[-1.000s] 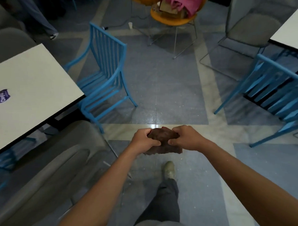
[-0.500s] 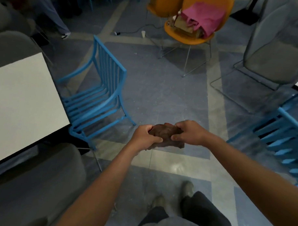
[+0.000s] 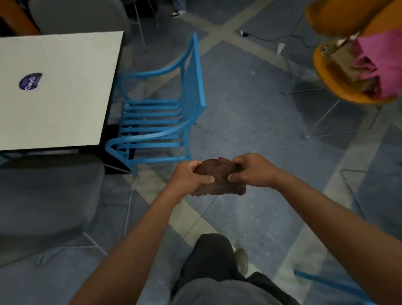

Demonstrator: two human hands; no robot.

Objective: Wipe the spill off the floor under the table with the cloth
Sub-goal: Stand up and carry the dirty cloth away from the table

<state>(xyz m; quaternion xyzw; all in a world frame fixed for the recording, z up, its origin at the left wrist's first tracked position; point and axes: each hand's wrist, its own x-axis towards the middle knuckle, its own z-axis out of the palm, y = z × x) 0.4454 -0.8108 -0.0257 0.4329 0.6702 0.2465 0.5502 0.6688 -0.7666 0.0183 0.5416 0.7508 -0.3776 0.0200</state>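
Note:
A crumpled brown cloth (image 3: 219, 180) hangs in front of me at about waist height, held from both sides. My left hand (image 3: 190, 177) grips its left edge and my right hand (image 3: 251, 171) grips its right edge. The white table (image 3: 51, 90) stands at the left, with a purple sticker (image 3: 30, 81) on its top. The floor beneath the table is hidden by the tabletop and chairs, and no spill shows on the blue and beige floor (image 3: 253, 122) around me.
A blue slatted chair (image 3: 160, 119) stands at the table's right end, just beyond my hands. A grey padded chair (image 3: 41, 192) sits at the near left. An orange chair (image 3: 348, 89) piled with pink fabric (image 3: 385, 65) is at the far right. Another blue chair's edge (image 3: 341, 292) is at bottom right.
The view has swung left and stepped forward: the table and blue chair now lie nearer and more centred. Both hands still hold the cloth as before.

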